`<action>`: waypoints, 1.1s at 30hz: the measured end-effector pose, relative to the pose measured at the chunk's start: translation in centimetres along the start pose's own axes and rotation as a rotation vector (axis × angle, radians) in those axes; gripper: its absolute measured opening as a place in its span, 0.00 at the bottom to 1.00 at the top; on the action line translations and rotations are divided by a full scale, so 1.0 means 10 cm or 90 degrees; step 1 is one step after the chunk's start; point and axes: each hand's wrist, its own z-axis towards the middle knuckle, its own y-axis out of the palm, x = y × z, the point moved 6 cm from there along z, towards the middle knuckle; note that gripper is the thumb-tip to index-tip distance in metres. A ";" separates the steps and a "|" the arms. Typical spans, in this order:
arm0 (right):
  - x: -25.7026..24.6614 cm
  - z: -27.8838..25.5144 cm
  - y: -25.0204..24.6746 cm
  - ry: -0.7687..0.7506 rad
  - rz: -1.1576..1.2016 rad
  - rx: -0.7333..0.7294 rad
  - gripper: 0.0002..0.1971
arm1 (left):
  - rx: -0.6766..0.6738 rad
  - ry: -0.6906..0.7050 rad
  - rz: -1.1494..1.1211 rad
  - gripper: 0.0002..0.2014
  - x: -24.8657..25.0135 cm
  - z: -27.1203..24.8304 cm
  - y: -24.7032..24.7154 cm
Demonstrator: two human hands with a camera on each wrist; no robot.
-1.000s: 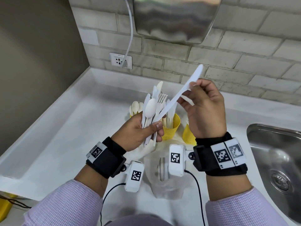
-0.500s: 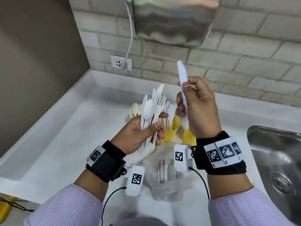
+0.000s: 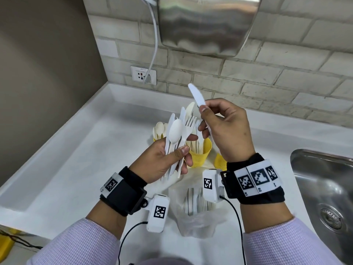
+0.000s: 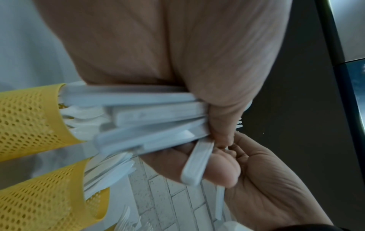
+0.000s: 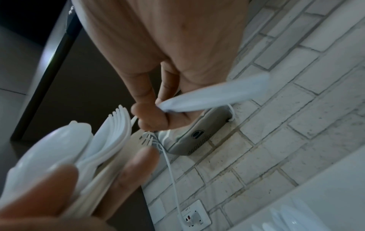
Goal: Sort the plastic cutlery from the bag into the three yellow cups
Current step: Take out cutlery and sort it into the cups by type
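We fan the mixed bundle (image 3: 176, 142) in our left hand (image 3: 162, 163) so each type shows, while our right hand (image 3: 227, 131) pinches one knife (image 3: 196, 95), lifted clear above the yellow cups (image 3: 200, 153), likely bound for the knife cup

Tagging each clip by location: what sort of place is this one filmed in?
Probably a kitchenette or pantry corner: a white countertop with a steel sink set into it at the right, a pale brick-tile wall behind with a socket, and a steel appliance mounted above.
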 end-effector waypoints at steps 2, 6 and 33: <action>0.02 0.01 0.03 0.009 -0.016 -0.021 0.03 | 0.001 -0.002 0.002 0.16 0.00 -0.01 0.00; 0.04 0.01 0.06 0.031 -0.040 -0.071 0.04 | 0.001 0.000 0.006 0.16 0.02 -0.01 0.00; 0.11 0.13 -0.04 0.144 0.283 0.002 0.04 | -0.001 -0.019 0.030 0.15 0.00 0.04 0.05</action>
